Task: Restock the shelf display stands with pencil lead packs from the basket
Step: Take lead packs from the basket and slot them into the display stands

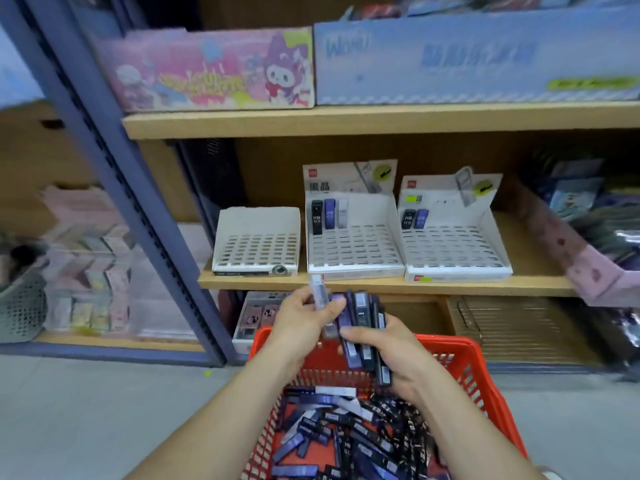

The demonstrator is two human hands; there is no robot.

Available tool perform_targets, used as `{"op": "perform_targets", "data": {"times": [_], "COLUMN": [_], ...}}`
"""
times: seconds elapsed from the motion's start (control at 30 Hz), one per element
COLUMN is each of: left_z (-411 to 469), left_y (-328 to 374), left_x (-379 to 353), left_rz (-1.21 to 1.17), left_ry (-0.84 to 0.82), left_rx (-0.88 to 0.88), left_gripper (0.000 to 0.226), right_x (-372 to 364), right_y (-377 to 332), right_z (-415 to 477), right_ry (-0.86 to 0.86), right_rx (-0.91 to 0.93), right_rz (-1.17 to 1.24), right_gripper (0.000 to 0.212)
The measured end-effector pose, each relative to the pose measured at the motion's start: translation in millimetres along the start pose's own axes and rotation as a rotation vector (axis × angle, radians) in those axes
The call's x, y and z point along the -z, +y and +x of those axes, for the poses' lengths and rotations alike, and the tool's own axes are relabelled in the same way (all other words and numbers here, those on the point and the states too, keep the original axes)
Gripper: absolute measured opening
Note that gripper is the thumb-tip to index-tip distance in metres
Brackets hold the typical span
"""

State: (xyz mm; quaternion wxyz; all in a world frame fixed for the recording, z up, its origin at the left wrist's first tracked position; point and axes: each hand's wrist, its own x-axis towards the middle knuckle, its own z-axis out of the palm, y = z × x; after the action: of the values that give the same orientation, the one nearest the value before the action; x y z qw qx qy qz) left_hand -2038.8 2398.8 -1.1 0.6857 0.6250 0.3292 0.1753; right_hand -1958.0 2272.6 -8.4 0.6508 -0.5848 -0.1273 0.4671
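While the right hand (pixel 394 353) grips a fanned bundle of dark blue and black pencil lead packs (pixel 363 323) above the red plastic mesh basket (pixel 462 346), the left hand (pixel 301 320) pinches one translucent grey pack (pixel 318 291) that touches the bundle's top. More loose packs (pixel 346 441) lie heaped in the basket. On the wooden shelf (pixel 381 285) beyond stand three white slotted cardboard display stands (pixel 356 249). The middle one holds three upright packs (pixel 329 216), the right one two more packs (pixel 414 218).

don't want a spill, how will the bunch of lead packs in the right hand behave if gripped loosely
The bunch of packs looks like separate stiff, glossy cases fanned in the right hand, so they would probably slide apart. Each seems slim and light. With the left hand pinching one pale pack, others may slip into the basket.
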Motion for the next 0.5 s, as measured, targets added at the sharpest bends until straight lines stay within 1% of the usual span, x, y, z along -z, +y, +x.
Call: {"op": "perform_targets", "data": {"times": [0.07, 0.2, 0.33, 0.43, 0.5], "left_z": [-4, -12, -20, -20, -15], "left_y": [21, 51, 68, 75, 78], "left_x": [1, 0, -12, -23, -27], "left_rz": [0.006, -0.113, -0.237, -0.301, -0.296], "left_ry": [-0.041, -0.039, -0.067, -0.104, -0.117], "left_rx": [-0.047, -0.047, -0.066, -0.071, -0.074], "left_gripper": [0.032, 0.029, 0.022, 0.024, 0.025], "right_x": [-4, -15, -31, -35, -32], "right_y": [-16, -35, -46, -51, -55], "right_z": [-9, -18, -15, -6, 2], "right_ry": [0.005, 0.0, -0.015, 0.005, 0.001], "right_rx": [0.026, 0.108, 0.165, 0.225, 0.237], "right_rz": [0.033, 0.162, 0.213, 0.239, 0.28], "right_gripper": [0.022, 0.018, 0.028, 0.028, 0.026]}}
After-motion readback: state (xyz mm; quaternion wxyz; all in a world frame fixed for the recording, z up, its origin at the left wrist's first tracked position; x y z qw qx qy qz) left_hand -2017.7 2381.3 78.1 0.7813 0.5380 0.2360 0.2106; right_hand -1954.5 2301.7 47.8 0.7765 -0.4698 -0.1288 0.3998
